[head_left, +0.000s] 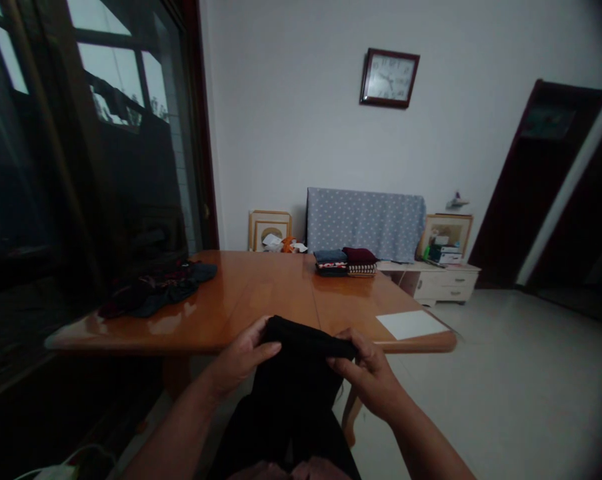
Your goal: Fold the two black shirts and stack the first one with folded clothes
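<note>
Both hands grip a black garment (303, 340) by its upper edge, the left hand (245, 360) at one end and the right hand (369, 372) at the other, thumbs on the near side. The edge is drawn out between them, and the rest hangs toward the person's lap, where it merges with dark trousers, so its lower end cannot be made out. The garment is at the near edge of the table (265, 293). On the table, a heap (165, 290) of dark clothes lies at the left, two folded stacks stand side by side at the far edge, one topped with blue (331, 256), the other with maroon (359, 256), and a white sheet (411, 324) lies near the right corner.
</note>
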The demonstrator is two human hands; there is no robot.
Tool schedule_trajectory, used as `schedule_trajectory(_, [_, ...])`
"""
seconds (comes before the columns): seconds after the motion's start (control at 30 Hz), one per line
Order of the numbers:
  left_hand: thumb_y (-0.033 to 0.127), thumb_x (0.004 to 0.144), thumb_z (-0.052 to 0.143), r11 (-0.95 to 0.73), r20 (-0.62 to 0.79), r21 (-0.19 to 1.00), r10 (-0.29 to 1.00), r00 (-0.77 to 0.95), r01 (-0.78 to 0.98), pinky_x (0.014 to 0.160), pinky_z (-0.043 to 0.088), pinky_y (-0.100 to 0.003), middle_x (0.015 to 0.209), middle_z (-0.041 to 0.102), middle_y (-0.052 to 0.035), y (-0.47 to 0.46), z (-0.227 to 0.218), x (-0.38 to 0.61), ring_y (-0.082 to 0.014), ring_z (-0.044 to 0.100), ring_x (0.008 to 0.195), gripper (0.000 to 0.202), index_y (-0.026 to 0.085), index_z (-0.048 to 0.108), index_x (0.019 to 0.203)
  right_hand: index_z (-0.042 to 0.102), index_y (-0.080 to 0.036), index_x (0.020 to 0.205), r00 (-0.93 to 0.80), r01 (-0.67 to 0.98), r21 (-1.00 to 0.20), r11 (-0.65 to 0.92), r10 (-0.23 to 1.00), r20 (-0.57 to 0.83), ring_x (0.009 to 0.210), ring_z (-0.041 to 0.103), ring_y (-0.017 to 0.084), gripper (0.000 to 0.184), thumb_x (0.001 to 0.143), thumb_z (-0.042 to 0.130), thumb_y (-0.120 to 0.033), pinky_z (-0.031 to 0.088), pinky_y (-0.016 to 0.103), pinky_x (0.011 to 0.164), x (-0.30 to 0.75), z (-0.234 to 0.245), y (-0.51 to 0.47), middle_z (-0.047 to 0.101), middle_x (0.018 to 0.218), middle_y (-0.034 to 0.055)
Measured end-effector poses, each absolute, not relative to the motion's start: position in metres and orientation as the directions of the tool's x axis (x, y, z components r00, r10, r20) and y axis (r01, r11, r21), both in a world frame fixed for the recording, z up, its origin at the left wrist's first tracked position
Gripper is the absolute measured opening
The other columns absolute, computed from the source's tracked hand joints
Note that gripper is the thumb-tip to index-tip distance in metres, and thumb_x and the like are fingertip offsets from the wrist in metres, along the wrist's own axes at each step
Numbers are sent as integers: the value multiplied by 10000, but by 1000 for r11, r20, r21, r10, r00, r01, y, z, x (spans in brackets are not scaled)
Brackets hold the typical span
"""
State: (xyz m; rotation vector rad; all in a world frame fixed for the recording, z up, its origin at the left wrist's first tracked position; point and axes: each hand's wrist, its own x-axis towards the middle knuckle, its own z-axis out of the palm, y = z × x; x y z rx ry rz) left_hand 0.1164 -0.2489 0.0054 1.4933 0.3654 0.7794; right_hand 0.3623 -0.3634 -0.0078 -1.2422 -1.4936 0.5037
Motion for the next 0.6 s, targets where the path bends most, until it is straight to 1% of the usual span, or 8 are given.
schedule_trajectory(0.07, [319, 813, 736, -151, 236, 972, 669, 705, -182, 998, 436, -386, 1234, 636, -64, -251, 7, 116, -260, 582, 1162, 565, 246, 528, 1333, 639, -234, 852, 119, 441, -824, 356, 887, 447, 749, 526, 175, 114, 825, 676, -337, 391, 287, 682, 363, -9, -365, 602, 780, -9])
schedule_trajectory(0.13, [326, 787, 761, -174, 224, 974, 672, 706, -143, 921, 462, -343, 1171, 638, -47, -251, 8, 115, -234, 602, 1080, 579, 260, 525, 1312, 648, -234, 862, 110, 446, -821, 358, 888, 447, 748, 530, 178, 112, 826, 678, -336, 391, 287, 676, 364, -9, -366, 609, 780, -6])
schedule_trajectory(0.27, [342, 798, 752, -184, 207, 977, 670, 713, -111, 763, 456, -258, 931, 620, 3, -250, 7, 114, -161, 599, 858, 356, 211, 590, 1087, 654, -234, 884, 77, 425, -822, 379, 890, 450, 727, 522, 169, 118, 828, 681, -335, 388, 277, 654, 366, -7, -370, 596, 757, -13])
schedule_trajectory(0.37, [326, 818, 737, -130, 207, 978, 674, 709, -162, 756, 455, -250, 909, 613, 6, -249, 5, 113, -147, 595, 834, 300, 200, 582, 1042, 655, -236, 890, 62, 420, -822, 384, 892, 448, 728, 521, 164, 114, 834, 681, -332, 388, 275, 657, 365, -5, -371, 594, 763, -16])
schedule_trajectory(0.5, [308, 841, 718, 15, 200, 956, 698, 687, -294, 774, 479, -265, 933, 625, -3, -251, 2, 116, -146, 621, 832, 287, 211, 553, 1055, 653, -237, 890, 27, 383, -834, 398, 897, 441, 743, 525, 162, 137, 823, 704, -345, 398, 277, 682, 363, -3, -369, 593, 775, -18])
schedule_trajectory(0.6, [310, 857, 705, 43, 190, 951, 700, 689, -307, 753, 488, -259, 922, 624, -2, -251, 2, 118, -138, 626, 803, 282, 211, 536, 1060, 646, -233, 908, 9, 378, -841, 387, 907, 422, 783, 540, 164, 178, 801, 732, -347, 415, 281, 719, 366, -6, -366, 595, 809, -18])
